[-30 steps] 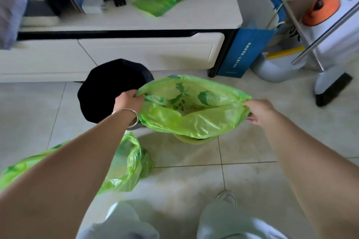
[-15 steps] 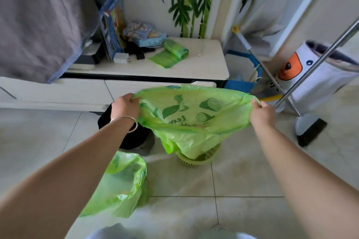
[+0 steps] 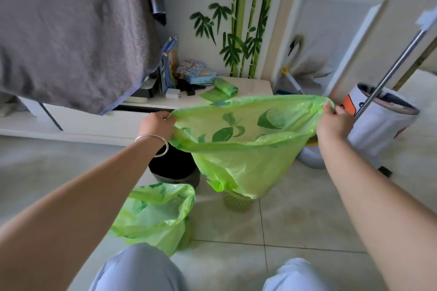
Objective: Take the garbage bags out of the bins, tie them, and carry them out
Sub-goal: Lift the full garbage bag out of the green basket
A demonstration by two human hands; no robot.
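A light green garbage bag (image 3: 243,160) with leaf prints hangs stretched between my hands, its bottom just above a small green woven bin (image 3: 237,203) on the tiled floor. My left hand (image 3: 157,125) grips the bag's left rim. My right hand (image 3: 333,123) grips the right rim. A second green garbage bag (image 3: 153,215) sits open on the floor at the lower left. Behind it stands a dark bin (image 3: 173,168), partly hidden by my left wrist and the held bag.
A low white cabinet (image 3: 255,86) carries a roll of green bags (image 3: 225,87) and clutter. A grey cloth (image 3: 71,30) hangs at the upper left. At right stand a white bin with an orange patch (image 3: 380,125), a metal pole (image 3: 387,71) and a door.
Both hands have lifted the green bag higher, so it is nearly out of the small green bin. The view has tilted upward.
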